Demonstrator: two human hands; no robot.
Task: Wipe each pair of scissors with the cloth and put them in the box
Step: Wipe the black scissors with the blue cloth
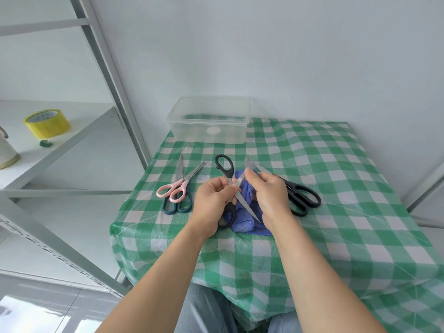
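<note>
My left hand [212,200] grips a pair of black-handled scissors [224,165] spread open above the table, one handle loop pointing away and one blade pointing toward me. My right hand [269,193] holds a blue cloth [247,223] and pinches it round the other blade near the pivot. The clear plastic box [209,121] stands at the table's far edge with nothing visible inside. Pink-handled scissors [176,188] lie across dark teal-handled scissors [177,206] to the left. Large black-handled scissors [300,195] lie to the right, partly behind my right hand.
The table wears a green and white checked cover [336,188] and stands against a white wall. A grey metal shelf [72,140] on the left carries a yellow tape roll [46,123] and a white container [6,152]. My knees are below the table's front edge.
</note>
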